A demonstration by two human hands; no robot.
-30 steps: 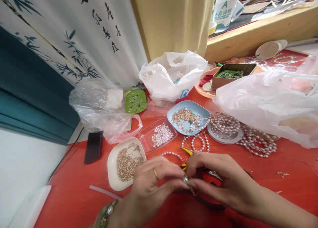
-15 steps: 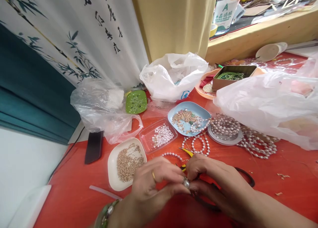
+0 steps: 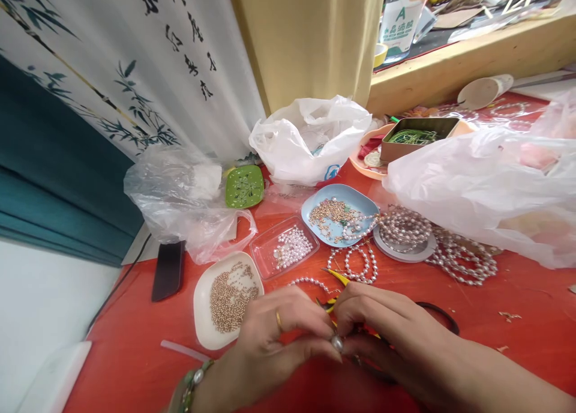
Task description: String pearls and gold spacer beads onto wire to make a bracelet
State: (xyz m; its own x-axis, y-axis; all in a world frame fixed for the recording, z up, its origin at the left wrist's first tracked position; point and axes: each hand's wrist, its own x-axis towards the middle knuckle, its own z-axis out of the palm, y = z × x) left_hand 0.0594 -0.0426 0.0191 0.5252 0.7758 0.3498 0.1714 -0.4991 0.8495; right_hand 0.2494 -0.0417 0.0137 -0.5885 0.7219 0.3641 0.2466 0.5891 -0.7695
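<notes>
Between the fingertips of both hands is a silvery pearl bead (image 3: 337, 343). My left hand (image 3: 283, 332), with a gold ring and a beaded bracelet, pinches it from the left. My right hand (image 3: 382, 320) closes on it from the other side, thumb and forefinger together; whatever thin piece joins the bead there is too small to make out. Yellow-and-black pliers (image 3: 336, 276) lie partly hidden under and behind my right hand. A strand of pearl beads (image 3: 310, 281) lies just beyond my fingers.
A cream dish of gold beads (image 3: 204, 317), a clear tray of white pearls (image 3: 265, 251) and a blue plate (image 3: 310, 212) stand beyond my hands. Bead strands (image 3: 463, 260) lie right. A phone (image 3: 168, 272) is left; plastic bags (image 3: 310, 143) line the back.
The view has shifted slightly, so the scene sits a little further left. Both hands keep the pearl bead between their fingertips, with only a small movement of the fingers.
</notes>
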